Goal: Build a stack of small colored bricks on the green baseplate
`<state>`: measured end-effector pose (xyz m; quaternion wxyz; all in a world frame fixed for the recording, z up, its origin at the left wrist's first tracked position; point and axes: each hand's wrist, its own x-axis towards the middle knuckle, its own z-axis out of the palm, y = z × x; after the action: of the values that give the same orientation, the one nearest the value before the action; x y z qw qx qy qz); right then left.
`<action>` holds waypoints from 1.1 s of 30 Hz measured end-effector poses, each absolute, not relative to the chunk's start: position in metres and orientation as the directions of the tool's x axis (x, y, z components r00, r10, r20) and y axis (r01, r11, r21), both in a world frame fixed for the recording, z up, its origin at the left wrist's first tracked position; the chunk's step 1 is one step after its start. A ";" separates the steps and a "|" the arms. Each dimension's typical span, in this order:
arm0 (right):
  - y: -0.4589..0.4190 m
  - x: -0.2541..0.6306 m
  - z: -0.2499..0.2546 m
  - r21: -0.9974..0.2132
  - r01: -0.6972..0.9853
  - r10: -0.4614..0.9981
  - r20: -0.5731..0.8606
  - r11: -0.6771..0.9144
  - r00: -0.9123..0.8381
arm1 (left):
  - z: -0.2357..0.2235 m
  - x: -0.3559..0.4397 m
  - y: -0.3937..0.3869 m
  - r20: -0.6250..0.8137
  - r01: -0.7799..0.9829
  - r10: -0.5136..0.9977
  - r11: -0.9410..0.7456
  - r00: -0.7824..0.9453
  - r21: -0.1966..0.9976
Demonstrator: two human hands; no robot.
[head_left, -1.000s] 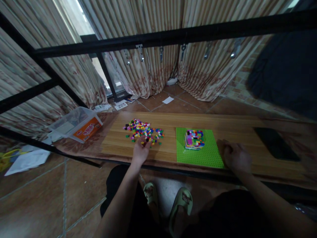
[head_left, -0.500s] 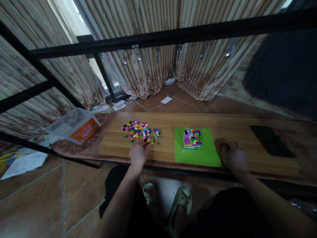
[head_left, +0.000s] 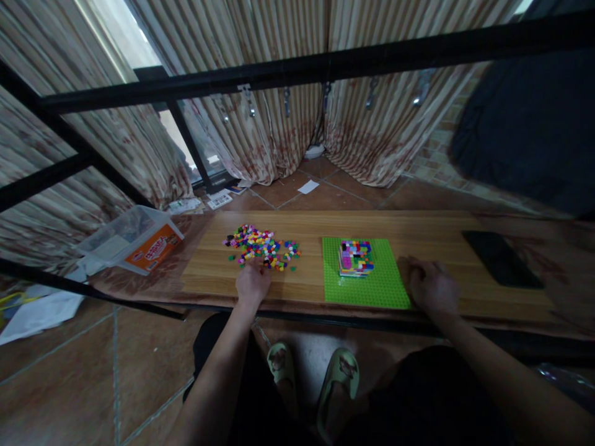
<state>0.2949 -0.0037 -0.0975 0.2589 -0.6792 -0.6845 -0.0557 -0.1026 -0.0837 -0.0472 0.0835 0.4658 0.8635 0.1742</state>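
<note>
My left hand (head_left: 253, 284) is at the near edge of a loose heap of small multicoloured toy bricks (head_left: 260, 243). Its fingers are curled and partly hidden by the back of the hand, so anything in them is too small to see. To the right lies a bright green studded baseplate (head_left: 385, 288), bearing a small boxy build (head_left: 356, 259) of stacked coloured bricks. Just past the baseplate's right edge, my right hand (head_left: 433, 286) rests on the wooden board, closed in a loose fist with nothing visible in it.
The wooden board (head_left: 297, 288) spans the low table. At its right end lies a flat dark tablet-like slab (head_left: 502, 259). A clear plastic box (head_left: 132, 238) with an orange label stands at the left. A black metal bar (head_left: 288, 71) crosses in front of the curtains.
My left hand has drawn slightly left along the near edge of the brick heap. My right hand stays beside the baseplate. The whole view has shifted a little.
</note>
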 end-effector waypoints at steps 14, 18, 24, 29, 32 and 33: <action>-0.004 0.295 -0.097 -0.276 0.959 0.907 0.417 0.065 0.059 | -0.043 -0.089 -0.077 0.059 0.840 0.876 0.439 -0.479 0.319; -0.003 0.295 -0.098 -0.288 0.955 0.908 0.415 0.069 0.060 | -0.040 -0.086 -0.071 0.060 0.857 0.884 0.430 -0.463 0.285; -0.004 0.294 -0.096 -0.289 0.954 0.907 0.418 0.075 0.056 | -0.036 -0.088 -0.060 -0.027 0.819 0.873 0.467 -0.487 0.333; -0.005 0.295 -0.097 -0.308 0.947 0.907 0.417 0.086 0.053 | -0.038 -0.091 -0.058 -0.045 0.797 0.867 0.475 -0.496 0.372; -0.004 0.294 -0.097 -0.314 0.944 0.901 0.431 0.099 0.049 | -0.041 -0.091 -0.060 -0.014 0.811 0.877 0.451 -0.481 0.372; -0.004 0.294 -0.097 -0.317 0.943 0.902 0.429 0.100 0.048 | -0.041 -0.091 -0.061 0.002 0.821 0.881 0.439 -0.473 0.365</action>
<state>0.2940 -0.0043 -0.0968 0.2751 -0.6697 -0.6888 -0.0377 -0.0910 -0.0610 -0.0413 0.0944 0.5047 0.8431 0.1601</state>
